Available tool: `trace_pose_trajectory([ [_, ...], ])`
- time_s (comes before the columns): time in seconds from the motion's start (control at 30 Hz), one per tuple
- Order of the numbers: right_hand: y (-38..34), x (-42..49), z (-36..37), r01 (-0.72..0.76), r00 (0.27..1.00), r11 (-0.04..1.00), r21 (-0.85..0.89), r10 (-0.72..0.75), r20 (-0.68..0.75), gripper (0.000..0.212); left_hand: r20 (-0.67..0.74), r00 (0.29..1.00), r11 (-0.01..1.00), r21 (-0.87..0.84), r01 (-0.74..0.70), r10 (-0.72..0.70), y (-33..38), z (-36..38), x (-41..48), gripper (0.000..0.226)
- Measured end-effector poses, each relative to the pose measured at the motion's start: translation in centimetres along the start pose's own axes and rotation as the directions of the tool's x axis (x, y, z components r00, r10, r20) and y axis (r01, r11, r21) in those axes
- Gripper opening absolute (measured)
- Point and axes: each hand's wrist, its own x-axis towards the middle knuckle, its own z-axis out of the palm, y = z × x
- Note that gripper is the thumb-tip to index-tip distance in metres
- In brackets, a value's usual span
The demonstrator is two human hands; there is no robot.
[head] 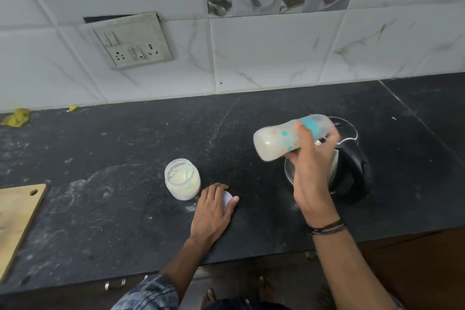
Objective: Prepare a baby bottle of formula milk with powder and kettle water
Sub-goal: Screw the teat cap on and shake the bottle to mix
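The right grip wraps round the milk-filled baby bottle, tilted just above the kettle. The bottle is probably smooth, light plastic made weighty by its fill, and best held mid-body. Left of the kettle, the left grip clasps a white lid on the desk.

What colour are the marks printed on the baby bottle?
Teal and orange-red spots on the baby bottle, over whitish milk; seen in the head view.
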Motion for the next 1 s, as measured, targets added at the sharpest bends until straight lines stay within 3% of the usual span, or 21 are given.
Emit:
trace_pose_trajectory([
  [0.07,0.2,0.0,0.0,0.032,0.999,0.999,0.023,-0.032,-0.031,0.054,0.004,1.0,1.0,0.005,0.002,-0.002,0.1,0.0,0.0,0.054],
  [0.17,0.5,-0.5,0.2,-0.011,0.988,0.992,-0.126,0.03,0.151,0.056,0.011,1.0,1.0,0.004,-0.001,0.001,-0.1,-0.1,0.0,0.055],
  [0.3,-0.2,-0.4,0.1,0.008,1.0,0.998,0.063,-0.009,0.005,0.058,0.008,1.0,1.0,0.009,0.007,-0.007,0.1,0.0,0.1,0.056],
  [0.47,-0.6,-0.4,0.0,-0.07,0.993,0.994,-0.084,0.077,0.089,0.057,0.003,1.0,1.0,-0.005,0.003,-0.003,0.0,-0.1,0.0,0.054],
  [0.6,-1.1,-0.1,0.1,-0.016,0.999,0.993,0.121,0.021,-0.04,0.057,0.001,1.0,1.0,-0.002,0.007,-0.007,0.3,-0.1,-0.1,0.057],
  [0.73,-0.4,-0.4,0.3,-0.057,0.99,0.992,-0.115,0.071,0.119,0.057,0.009,1.0,1.0,-0.016,0.003,-0.003,0.1,-0.3,-0.1,0.056],
  [0.87,-0.9,0.0,0.3,-0.005,0.999,0.995,0.098,0.01,-0.052,0.058,0.014,1.0,0.999,-0.024,0.021,-0.021,0.2,-0.2,0.0,0.054],
  [1.0,-0.5,-0.1,0.3,-0.043,0.993,0.994,-0.103,0.053,0.104,0.057,0.022,1.0,0.999,-0.034,0.022,-0.022,0.1,-0.3,0.0,0.052],
])
